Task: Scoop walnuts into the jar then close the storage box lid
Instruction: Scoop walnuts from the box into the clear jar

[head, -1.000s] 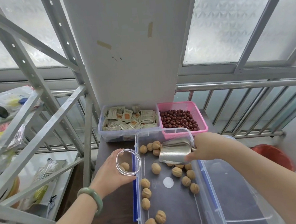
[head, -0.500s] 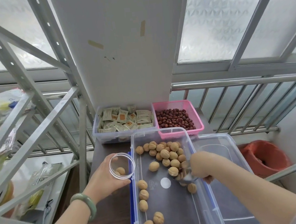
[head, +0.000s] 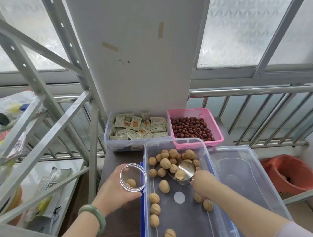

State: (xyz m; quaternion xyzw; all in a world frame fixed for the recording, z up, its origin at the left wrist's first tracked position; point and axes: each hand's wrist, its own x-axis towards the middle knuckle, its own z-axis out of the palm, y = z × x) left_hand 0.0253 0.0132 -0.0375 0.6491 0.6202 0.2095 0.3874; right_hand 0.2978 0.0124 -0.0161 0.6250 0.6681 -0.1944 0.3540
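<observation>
A clear storage box (head: 175, 142) with blue latches stands open on the dark table, with several walnuts (head: 165, 163) loose on its floor. My right hand (head: 205, 183) grips a metal scoop (head: 184, 170) pushed into the walnut pile at the far end; one walnut lies in its bowl. My left hand (head: 115, 190) holds a clear round jar (head: 133, 176) upright just left of the box, with a walnut or two inside. The box's clear lid (head: 240, 169) lies flat to the right of the box.
A clear tub of snack packets (head: 137, 128) and a pink basket of red dates (head: 193, 128) sit behind the box. A metal shelf rack (head: 36, 119) with bags stands at the left. A red bin (head: 289, 174) and a railing (head: 261, 92) are to the right.
My right hand lowered the scoop into the box, dragged it back, and now pushes it forward into the far walnut pile with one walnut in it. The jar stays in my left hand.
</observation>
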